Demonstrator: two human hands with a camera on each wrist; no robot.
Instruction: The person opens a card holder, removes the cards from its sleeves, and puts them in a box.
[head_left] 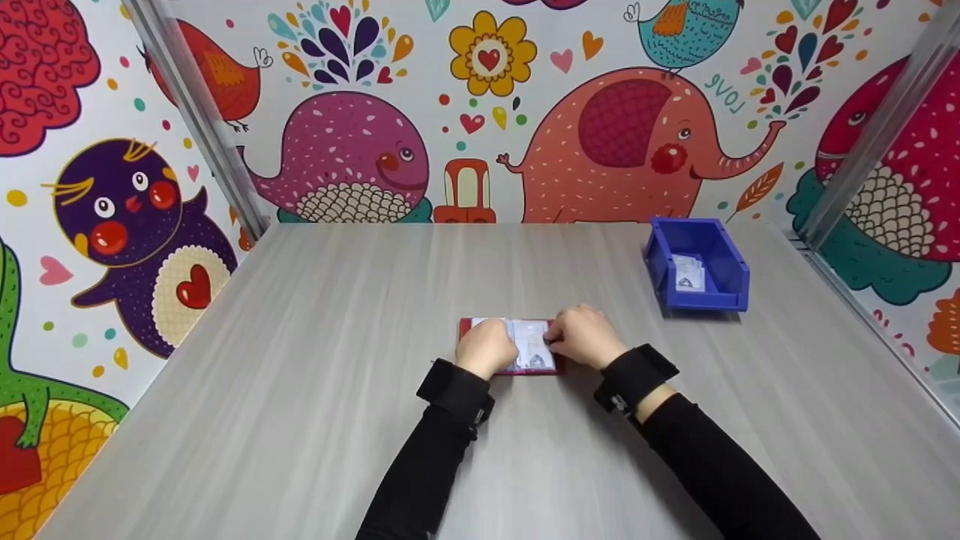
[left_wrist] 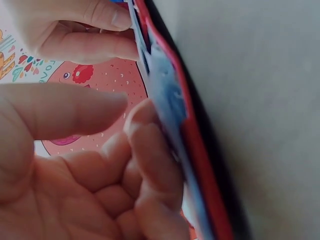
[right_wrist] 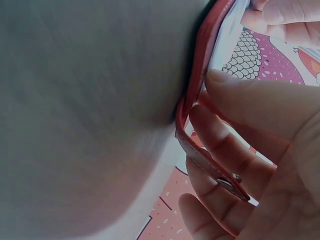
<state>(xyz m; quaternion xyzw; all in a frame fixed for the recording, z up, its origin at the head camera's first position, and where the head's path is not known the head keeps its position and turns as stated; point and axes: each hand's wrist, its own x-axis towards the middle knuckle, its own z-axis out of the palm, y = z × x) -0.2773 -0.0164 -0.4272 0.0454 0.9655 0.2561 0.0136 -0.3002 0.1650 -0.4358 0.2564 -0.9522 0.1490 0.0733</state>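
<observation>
A small red card holder (head_left: 540, 370) lies spread out on the table, with clear plastic sleeves (left_wrist: 167, 90) inside. A white printed card (head_left: 534, 343) shows on its right side. My left hand (head_left: 486, 349) rests on the left side of the holder; its fingers are curled against the sleeves and its thumb stands apart from them. At the right edge, my right hand (head_left: 585, 337) pinches the holder, thumb on the sleeve side and fingers by the red cover. A red strap with a metal snap (right_wrist: 212, 165) sticks out along those fingers.
A blue plastic bin (head_left: 701, 300) stands at the back right of the grey wood-grain table (head_left: 300, 360). Several white printed cards (head_left: 688, 273) lie inside it. Walls with cartoon animals and metal posts (head_left: 210, 120) border the table.
</observation>
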